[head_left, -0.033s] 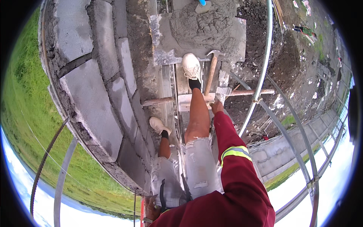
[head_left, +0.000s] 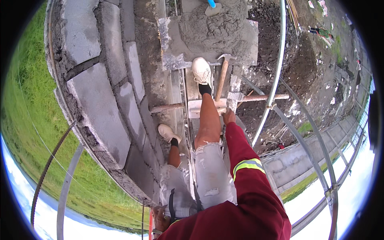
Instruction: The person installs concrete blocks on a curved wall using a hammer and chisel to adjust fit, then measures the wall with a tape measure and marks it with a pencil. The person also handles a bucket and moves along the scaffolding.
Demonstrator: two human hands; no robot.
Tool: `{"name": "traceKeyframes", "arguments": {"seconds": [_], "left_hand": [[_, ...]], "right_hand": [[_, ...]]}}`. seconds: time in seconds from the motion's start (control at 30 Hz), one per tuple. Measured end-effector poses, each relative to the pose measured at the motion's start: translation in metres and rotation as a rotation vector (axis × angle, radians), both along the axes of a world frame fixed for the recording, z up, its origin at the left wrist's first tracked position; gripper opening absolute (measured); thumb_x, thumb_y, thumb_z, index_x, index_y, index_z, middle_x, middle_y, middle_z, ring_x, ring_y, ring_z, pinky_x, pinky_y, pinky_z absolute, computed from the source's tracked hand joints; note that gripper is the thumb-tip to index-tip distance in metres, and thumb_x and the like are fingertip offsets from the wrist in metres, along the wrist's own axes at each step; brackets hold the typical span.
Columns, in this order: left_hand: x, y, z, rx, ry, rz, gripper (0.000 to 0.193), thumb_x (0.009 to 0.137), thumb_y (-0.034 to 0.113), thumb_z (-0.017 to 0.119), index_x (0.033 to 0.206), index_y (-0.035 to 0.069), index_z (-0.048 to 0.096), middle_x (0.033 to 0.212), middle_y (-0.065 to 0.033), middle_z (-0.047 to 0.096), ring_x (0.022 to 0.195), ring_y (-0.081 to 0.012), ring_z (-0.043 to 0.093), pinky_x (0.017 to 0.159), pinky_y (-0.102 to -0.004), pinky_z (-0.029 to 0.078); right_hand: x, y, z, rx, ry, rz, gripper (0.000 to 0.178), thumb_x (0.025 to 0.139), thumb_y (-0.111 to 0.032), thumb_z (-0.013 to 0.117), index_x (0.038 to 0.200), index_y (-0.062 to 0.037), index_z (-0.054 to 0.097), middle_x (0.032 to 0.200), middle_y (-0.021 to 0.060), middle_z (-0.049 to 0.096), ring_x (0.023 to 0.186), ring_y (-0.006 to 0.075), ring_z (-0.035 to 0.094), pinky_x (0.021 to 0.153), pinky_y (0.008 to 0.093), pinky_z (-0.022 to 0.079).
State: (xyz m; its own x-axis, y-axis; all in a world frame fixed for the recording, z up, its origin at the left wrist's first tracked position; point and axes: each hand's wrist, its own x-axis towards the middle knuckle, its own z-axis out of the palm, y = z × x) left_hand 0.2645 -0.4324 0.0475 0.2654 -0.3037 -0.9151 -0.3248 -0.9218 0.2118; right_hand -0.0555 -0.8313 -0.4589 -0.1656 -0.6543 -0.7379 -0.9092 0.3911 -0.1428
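Note:
My right hand (head_left: 229, 117), in a dark red sleeve, reaches down to the right end of a pale rectangular float (head_left: 196, 107). Its fingers are closed; what they grip is unclear, and a mortar-crusted grey piece (head_left: 235, 96) lies just beyond them. Right by the float, a claw hammer (head_left: 222, 82) with a wooden handle lies on the planks, head away from me. Low in the picture, my left hand (head_left: 161, 219) rests by the end of the block wall (head_left: 100, 112), fingers apart and partly hidden, with nothing seen in it.
Wet mortar (head_left: 216, 32) lies heaped on a board (head_left: 170, 52) ahead, with a blue-handled tool (head_left: 211, 3) stuck in it. My shoes stand on narrow planks (head_left: 177, 86). Scaffold pipes (head_left: 277, 60) rise at the right above rubble-strewn ground. Rebar (head_left: 52, 158) stands at the left.
My right hand has drawn back slightly toward me beside the float. The whole view has shifted a little; the hammer, board and left hand stay in place.

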Motion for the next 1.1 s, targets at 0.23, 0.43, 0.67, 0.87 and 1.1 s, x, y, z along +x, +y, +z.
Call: {"name": "traceKeyframes", "arguments": {"seconds": [0.23, 0.43, 0.67, 0.87, 1.1], "left_hand": [[-0.002, 0.076, -0.026, 0.055, 0.206, 0.366, 0.058, 0.076, 0.006, 0.068, 0.134, 0.008, 0.069, 0.115, -0.0195, 0.067, 0.107, -0.0371, 0.066, 0.097, -0.0451, 0.054], [0.018, 0.096, 0.027, -0.066, 0.246, 0.082, 0.066, 0.085, 0.023, 0.084, 0.145, 0.005, 0.062, 0.129, -0.0259, 0.070, 0.122, -0.0388, 0.068, 0.104, -0.0455, 0.053], [0.019, 0.100, 0.068, 0.160, 0.182, -0.036, 0.073, 0.096, 0.032, 0.076, 0.158, 0.010, 0.046, 0.118, -0.0307, 0.073, 0.101, -0.0473, 0.074, 0.081, -0.0522, 0.058], [0.068, 0.059, 0.110, 0.080, 0.213, -0.156, 0.070, 0.098, 0.029, 0.074, 0.159, 0.009, 0.044, 0.104, -0.0271, 0.076, 0.087, -0.0452, 0.076, 0.072, -0.0503, 0.059], [0.089, -0.128, 0.123, -0.135, 0.195, 0.820, 0.046, 0.099, 0.004, 0.066, 0.142, -0.008, 0.055, 0.124, -0.0220, 0.071, 0.105, -0.0210, 0.075, 0.088, -0.0335, 0.067]], "right_hand": [[0.044, 0.030, 0.182, -0.138, -0.182, -0.147, 0.050, 0.089, -0.022, 0.074, 0.132, 0.0005, 0.068, 0.118, 0.0246, 0.075, 0.108, 0.0372, 0.073, 0.097, 0.0439, 0.056], [0.159, 0.025, 0.361, -0.209, -0.708, -0.080, 0.040, 0.100, -0.003, 0.065, 0.140, -0.0011, 0.063, 0.117, 0.0177, 0.073, 0.108, 0.0262, 0.072, 0.096, 0.0367, 0.055], [0.268, 0.143, 0.478, 0.376, -1.211, 0.437, 0.040, 0.104, -0.020, 0.065, 0.140, -0.0048, 0.056, 0.123, 0.0143, 0.062, 0.115, 0.0339, 0.068, 0.095, 0.0466, 0.056], [0.262, 0.164, 0.463, 0.434, -1.237, 0.482, 0.041, 0.104, -0.026, 0.063, 0.138, -0.0049, 0.058, 0.121, 0.0132, 0.061, 0.115, 0.0341, 0.065, 0.096, 0.0499, 0.054], [0.273, 0.104, 0.473, 0.571, -1.369, 0.240, 0.063, 0.108, -0.048, 0.059, 0.152, -0.0047, 0.053, 0.134, 0.0190, 0.058, 0.126, 0.0363, 0.058, 0.106, 0.0452, 0.047]]}}
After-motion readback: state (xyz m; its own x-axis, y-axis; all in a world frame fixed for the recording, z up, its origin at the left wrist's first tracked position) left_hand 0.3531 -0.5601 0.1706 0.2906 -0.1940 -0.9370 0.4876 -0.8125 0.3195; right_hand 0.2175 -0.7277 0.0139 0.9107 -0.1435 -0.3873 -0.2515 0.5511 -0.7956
